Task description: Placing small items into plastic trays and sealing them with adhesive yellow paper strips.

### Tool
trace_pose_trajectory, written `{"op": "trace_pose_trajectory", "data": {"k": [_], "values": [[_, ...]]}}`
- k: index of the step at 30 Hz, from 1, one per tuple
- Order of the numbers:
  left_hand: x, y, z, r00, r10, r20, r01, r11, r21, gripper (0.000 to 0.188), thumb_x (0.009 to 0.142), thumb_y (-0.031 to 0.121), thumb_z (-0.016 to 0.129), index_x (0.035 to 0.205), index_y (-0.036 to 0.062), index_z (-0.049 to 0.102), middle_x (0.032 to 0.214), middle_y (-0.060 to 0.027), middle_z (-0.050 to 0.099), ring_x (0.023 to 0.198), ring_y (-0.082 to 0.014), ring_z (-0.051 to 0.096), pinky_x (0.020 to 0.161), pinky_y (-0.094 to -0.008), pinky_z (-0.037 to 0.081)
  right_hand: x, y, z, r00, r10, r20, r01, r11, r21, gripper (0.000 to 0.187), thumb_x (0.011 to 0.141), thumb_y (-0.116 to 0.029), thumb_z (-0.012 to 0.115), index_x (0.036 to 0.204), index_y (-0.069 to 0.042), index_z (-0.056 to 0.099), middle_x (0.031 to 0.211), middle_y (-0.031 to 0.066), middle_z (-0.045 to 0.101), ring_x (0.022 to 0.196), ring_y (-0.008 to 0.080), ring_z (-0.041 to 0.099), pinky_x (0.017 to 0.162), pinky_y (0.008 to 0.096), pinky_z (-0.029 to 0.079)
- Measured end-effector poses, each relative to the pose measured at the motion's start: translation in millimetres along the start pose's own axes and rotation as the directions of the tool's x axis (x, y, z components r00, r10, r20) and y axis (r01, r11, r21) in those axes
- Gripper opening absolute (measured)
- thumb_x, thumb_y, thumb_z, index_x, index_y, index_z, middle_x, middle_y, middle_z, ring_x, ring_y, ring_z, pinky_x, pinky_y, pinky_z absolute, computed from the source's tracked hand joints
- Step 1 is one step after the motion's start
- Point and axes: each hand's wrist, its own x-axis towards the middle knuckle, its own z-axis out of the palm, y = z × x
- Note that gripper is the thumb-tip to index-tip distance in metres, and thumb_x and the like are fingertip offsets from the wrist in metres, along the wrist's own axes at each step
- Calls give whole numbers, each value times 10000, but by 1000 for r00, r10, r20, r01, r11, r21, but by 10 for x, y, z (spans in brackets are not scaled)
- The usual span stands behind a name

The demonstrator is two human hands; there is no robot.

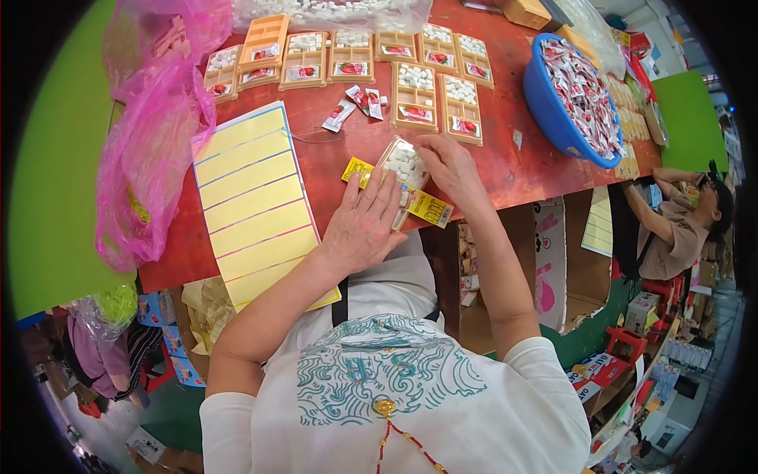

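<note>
A small plastic tray of white pieces (404,163) lies near the table's front edge, with a yellow printed label strip (430,207) across its middle. My left hand (362,217) rests flat over the strip and the tray's lower left part, its fingers stretched out. At the tray's upper right edge, my right hand (452,167) has its fingers bent around the rim; the thumb is mostly hidden. Just beyond the tray lie several loose small white and red sachets (339,115). A sheet of yellow label strips (257,193) lies left of my left hand.
Several orange trays (414,96) with white pieces and sachets line the far side of the red table (505,170). A blue basin (537,99) heaped with sachets stands right. Pink plastic bags (162,158) lie left. Another person (671,213) sits at the far right.
</note>
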Motion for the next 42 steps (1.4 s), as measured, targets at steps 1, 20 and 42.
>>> {"op": "trace_pose_trajectory", "data": {"k": [1,20,42], "values": [[-8,0,7,1000,4,-1,-4,1000,-6,754,801,473,623,1328,-37,449,1421,-223,381,1390,-375,238,1116,-545,153,-25,-7,-1,997,-71,-36,70,997,-13,239,901,-98,513,1097,-3,611,1048,154,612,949,303,606,822,367,479],[-119,59,-6,997,78,-19,-78,996,-46,685,787,435,661,1345,92,461,1438,-221,349,1388,-381,233,1088,-569,193,-59,152,165,979,-181,-93,162,970,-179,260,807,-243,641,886,1,600,849,123,542,763,285,559,650,375,447],[-277,196,26,991,27,-132,-46,989,-143,689,776,367,674,1360,77,450,1454,-166,354,1409,-322,235,1119,-570,109,-272,134,-39,880,22,475,-410,539,735,320,820,-11,618,1126,-35,529,1025,65,652,906,142,639,808,284,508]]}}
